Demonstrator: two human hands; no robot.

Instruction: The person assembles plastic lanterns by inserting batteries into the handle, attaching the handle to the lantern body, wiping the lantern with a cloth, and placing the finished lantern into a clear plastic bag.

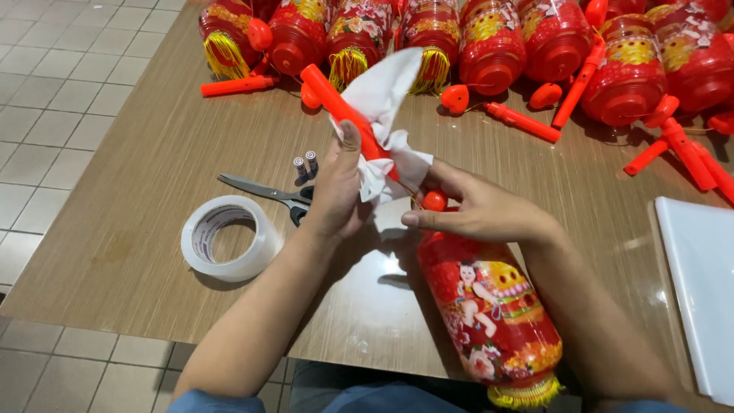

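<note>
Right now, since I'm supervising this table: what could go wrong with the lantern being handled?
The red lantern overhangs the table edge, steadied only by the right hand; it could slip off. The left hand wipes the orange handle with white tissue, which may snag. The two batteries could get knocked over.

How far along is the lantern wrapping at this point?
Done: nothing on the table looks wrapped; the row of red lanterns at the far edge is bare. In hand: the left hand presses white tissue around an orange handle stick, while the right hand pinches its orange knob above the near lantern. Left: tape roll and scissors lie unused.
</note>
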